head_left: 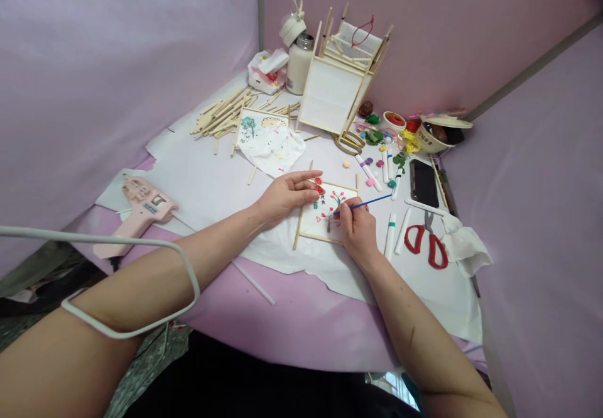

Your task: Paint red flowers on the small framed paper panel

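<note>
A small white panel (308, 224) framed with wooden sticks lies flat on the paper-covered table, with red, green and dark drawings on it. My left hand (289, 197) rests at the panel's upper left edge, fingers extended and apart, holding nothing. Pinched in my right hand (358, 226) is a thin blue brush (377, 201), its tip pointing left over the middle of the drawing. That hand covers the panel's lower right corner.
Red scissors (438, 251), markers (390, 236) and a phone (424, 183) lie right. A pink glue gun (141, 210) sits left, its cable over my left forearm. Behind stand a stick-framed lantern (330, 94), bottle (299, 66), sticks (221, 113) and a painted panel (249, 126) with crumpled tissue (273, 148).
</note>
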Available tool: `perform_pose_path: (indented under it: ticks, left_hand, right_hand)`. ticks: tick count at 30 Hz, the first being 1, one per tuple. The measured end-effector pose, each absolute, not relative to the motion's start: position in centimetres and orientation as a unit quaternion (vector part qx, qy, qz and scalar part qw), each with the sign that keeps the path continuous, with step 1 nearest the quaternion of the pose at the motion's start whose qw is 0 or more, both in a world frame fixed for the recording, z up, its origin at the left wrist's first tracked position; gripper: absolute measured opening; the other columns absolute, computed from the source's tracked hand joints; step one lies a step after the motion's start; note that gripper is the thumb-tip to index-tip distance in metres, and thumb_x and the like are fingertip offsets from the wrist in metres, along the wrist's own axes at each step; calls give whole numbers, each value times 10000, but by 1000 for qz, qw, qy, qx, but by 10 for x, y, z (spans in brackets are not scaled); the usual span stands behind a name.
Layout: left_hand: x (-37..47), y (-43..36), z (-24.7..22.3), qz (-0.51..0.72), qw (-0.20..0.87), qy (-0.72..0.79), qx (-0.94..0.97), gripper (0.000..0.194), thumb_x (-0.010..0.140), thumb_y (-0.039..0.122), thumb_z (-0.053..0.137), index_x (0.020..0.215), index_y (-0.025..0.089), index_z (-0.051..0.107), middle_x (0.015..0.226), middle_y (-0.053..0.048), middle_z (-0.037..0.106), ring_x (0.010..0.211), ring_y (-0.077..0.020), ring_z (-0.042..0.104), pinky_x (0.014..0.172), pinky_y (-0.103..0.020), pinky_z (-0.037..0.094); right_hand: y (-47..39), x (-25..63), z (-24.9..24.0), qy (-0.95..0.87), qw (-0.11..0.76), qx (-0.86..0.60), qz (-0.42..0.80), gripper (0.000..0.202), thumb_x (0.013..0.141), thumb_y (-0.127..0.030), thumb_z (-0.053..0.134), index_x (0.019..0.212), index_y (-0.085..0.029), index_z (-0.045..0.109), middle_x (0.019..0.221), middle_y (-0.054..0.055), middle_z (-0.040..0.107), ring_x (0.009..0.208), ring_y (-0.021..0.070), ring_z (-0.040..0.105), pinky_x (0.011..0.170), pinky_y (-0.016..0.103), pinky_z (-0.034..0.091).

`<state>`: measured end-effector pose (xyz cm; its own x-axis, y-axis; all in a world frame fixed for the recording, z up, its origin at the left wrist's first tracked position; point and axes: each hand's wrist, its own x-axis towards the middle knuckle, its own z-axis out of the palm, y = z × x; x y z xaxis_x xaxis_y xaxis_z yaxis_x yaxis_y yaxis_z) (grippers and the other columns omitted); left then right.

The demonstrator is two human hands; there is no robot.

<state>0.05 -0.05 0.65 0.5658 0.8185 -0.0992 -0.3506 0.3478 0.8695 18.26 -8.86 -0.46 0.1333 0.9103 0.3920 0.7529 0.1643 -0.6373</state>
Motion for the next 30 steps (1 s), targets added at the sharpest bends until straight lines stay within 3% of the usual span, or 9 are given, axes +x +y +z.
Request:
perform_pose_path:
  ticks: [30]
  left_hand:
    - [-1, -2, 7, 381, 779, 267, 420, 578, 614, 183, 868, 1166, 198, 693, 849, 4, 716, 796, -147, 686, 911, -360, 496]
  right_hand:
    - [-89, 184, -7, -658, 393, -637, 81, 221, 977, -368, 397, 845, -233, 513, 720, 14, 654, 675, 183, 629, 669, 303, 447]
